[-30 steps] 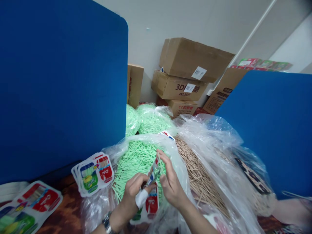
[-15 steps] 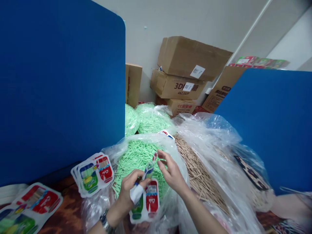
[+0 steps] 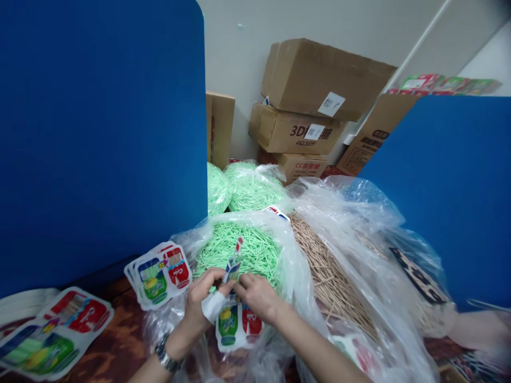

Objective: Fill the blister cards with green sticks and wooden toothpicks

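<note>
My left hand [image 3: 198, 295], with white tape at the thumb, grips an upright printed candy pouch [image 3: 232, 266] seen nearly edge-on. The fingers of my right hand [image 3: 259, 298] are bent together at the pouch's right side, their tips partly hidden. Behind both hands lies a clear plastic bag full of thin light-green candy sticks [image 3: 255, 247]. Just below the hands is a flat pouch [image 3: 228, 325] with a green and a red can printed on it. To the right, thin brown sticks [image 3: 323, 271] fill another clear bag.
Left of the bag lies a stack of pouches [image 3: 154, 279], and more pouches [image 3: 51, 340] are at the lower left. Blue partitions [image 3: 99, 133] stand on both sides. Cardboard boxes [image 3: 299, 127] are piled behind. Another person's blurred arm [image 3: 479, 332] shows at right.
My right hand has moved left and down, from spread fingers beside the pouch to bent fingers at its side. The upright pouch has shifted slightly left. The camera view has shifted a little.
</note>
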`<state>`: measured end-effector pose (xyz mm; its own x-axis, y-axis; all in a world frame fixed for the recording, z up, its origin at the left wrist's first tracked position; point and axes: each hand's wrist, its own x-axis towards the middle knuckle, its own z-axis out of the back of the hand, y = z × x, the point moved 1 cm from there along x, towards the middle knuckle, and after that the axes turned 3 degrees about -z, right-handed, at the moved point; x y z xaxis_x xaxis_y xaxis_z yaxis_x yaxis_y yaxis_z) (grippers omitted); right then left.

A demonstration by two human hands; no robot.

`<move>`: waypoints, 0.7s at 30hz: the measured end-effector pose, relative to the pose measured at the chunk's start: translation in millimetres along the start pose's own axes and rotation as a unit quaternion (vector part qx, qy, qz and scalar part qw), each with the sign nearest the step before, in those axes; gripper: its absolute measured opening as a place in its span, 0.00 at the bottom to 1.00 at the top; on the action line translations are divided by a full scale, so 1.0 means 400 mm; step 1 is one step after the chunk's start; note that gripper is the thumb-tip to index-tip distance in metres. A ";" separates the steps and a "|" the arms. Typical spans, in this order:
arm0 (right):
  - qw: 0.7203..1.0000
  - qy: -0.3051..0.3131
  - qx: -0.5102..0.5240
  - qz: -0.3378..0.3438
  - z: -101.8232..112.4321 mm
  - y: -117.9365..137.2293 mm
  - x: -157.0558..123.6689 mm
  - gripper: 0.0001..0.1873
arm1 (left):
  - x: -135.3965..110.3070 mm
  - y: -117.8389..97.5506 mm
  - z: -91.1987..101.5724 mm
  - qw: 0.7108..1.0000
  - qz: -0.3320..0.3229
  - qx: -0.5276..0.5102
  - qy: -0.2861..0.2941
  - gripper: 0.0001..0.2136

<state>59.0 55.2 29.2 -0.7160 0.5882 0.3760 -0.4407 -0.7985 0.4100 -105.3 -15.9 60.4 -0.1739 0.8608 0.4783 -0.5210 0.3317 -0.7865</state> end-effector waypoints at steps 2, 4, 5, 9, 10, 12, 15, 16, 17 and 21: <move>1.000 -0.011 0.015 0.012 0.006 -0.003 0.010 0.09 | -0.005 0.002 0.003 1.000 -0.014 0.003 0.008 0.04; 0.999 -0.024 0.026 0.010 0.041 -0.007 0.023 0.08 | -0.008 0.002 0.006 1.000 -0.021 -0.002 0.017 0.04; 0.998 -0.046 0.048 -0.011 0.067 -0.006 0.030 0.08 | -0.010 0.000 0.008 1.000 -0.021 -0.005 0.021 0.04; 0.919 -0.236 0.273 -0.157 0.191 0.031 0.054 0.13 | -0.012 -0.010 0.003 0.999 -0.002 -0.014 0.042 0.05; 0.894 -0.268 0.319 -0.166 0.216 0.049 0.059 0.15 | -0.011 -0.013 -0.001 0.999 -0.002 -0.017 0.046 0.05; 0.872 -0.297 0.360 -0.147 0.248 0.086 0.069 0.15 | -0.009 -0.020 -0.010 0.998 -0.014 -0.020 0.051 0.05; 0.882 -0.286 0.355 -0.117 0.250 0.116 0.078 0.11 | -0.005 -0.029 -0.021 0.997 -0.044 -0.019 0.054 0.04; 0.891 -0.276 0.342 -0.116 0.243 0.119 0.078 0.10 | -0.005 -0.031 -0.023 0.997 -0.049 -0.018 0.056 0.03; 0.900 -0.266 0.324 -0.117 0.235 0.119 0.078 0.10 | -0.005 -0.031 -0.023 0.997 -0.050 -0.018 0.057 0.03; 0.945 -0.220 0.227 -0.087 0.216 0.119 0.072 0.08 | -0.010 -0.027 -0.017 0.997 -0.039 -0.029 0.058 0.02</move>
<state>64.0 45.1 131.3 -0.3160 0.7809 0.5388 -0.1813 -0.6071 0.7736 -93.2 -20.2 64.2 -0.0352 0.8694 0.4928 -0.4792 0.4180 -0.7718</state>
